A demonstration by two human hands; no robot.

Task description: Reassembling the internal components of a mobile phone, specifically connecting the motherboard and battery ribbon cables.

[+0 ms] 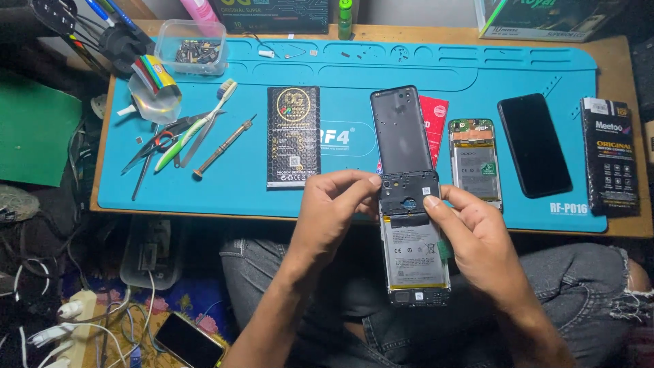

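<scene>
An opened phone [414,253] with its battery and black upper frame exposed is held above my lap, just in front of the blue work mat [204,191]. My left hand [332,211] pinches the phone's upper left edge with thumb and fingers. My right hand [477,238] grips its right side, thumb pressing on the top right corner. A black back cover [400,129] lies on the mat just beyond the phone's top.
On the mat lie a second opened phone [475,162], a black phone [534,144], a red packet [433,119], two dark boxes [293,136] [610,155], a screwdriver [223,146], toothbrush [194,129], tweezers, and a clear parts tub [191,46]. A phone [189,341] and cables lie on the floor left.
</scene>
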